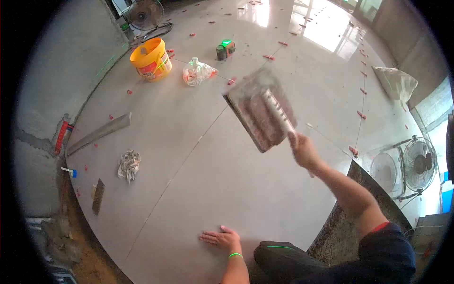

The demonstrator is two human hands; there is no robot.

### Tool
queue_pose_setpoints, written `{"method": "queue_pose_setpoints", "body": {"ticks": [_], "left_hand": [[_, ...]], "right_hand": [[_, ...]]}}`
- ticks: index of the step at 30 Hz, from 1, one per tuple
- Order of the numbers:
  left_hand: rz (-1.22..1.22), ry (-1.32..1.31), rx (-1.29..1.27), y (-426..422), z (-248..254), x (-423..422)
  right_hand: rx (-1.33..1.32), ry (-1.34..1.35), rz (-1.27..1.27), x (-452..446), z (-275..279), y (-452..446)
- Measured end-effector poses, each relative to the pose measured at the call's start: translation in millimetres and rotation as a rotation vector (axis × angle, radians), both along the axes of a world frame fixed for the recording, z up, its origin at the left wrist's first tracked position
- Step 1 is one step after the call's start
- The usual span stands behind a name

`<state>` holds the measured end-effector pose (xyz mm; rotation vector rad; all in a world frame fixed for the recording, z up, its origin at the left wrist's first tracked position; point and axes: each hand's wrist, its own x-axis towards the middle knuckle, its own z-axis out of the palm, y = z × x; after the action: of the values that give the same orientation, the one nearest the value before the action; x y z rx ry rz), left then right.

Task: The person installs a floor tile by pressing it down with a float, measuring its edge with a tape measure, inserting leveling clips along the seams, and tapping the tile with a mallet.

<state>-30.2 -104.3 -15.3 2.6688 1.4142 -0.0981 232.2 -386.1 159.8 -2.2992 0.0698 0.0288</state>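
Note:
My right hand (302, 149) is wrapped round the handle of a wide flat trowel-like tool (265, 111), which is held up over the tiled floor with its handle side toward me. The tool is slightly blurred. My left hand (220, 238) lies flat on a large grey tile (227, 194), fingers spread, with nothing in it. A crumpled cloth (129, 165) lies on the floor at the left. Near it rests a notched trowel (98, 196).
A yellow bucket (151, 60), a plastic bag (197, 72) and a green-lit laser level (226, 48) stand beyond. Red clips (362, 115) line the tile joints. A fan (418, 163) is at the right, another (144, 15) at the back. A long strip (100, 133) lies left.

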Motion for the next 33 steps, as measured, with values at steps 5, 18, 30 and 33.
{"method": "queue_pose_setpoints", "body": {"ticks": [5, 18, 30, 33], "left_hand": [[-0.126, -0.113, 0.002, 21, 8, 15], [-0.188, -0.182, 0.089, 105, -9, 111], [-0.565, -0.282, -0.008, 242, -8, 99], [-0.567, -0.321, -0.063, 241, -3, 18]], "right_hand": [[0.182, 0.426, -0.037, 58, -70, 40], [-0.230, 0.243, 0.123, -18, -83, 57], [-0.399, 0.510, 0.494, -144, -139, 88], [-0.515, 0.585, 0.566, -161, -122, 81]]}}
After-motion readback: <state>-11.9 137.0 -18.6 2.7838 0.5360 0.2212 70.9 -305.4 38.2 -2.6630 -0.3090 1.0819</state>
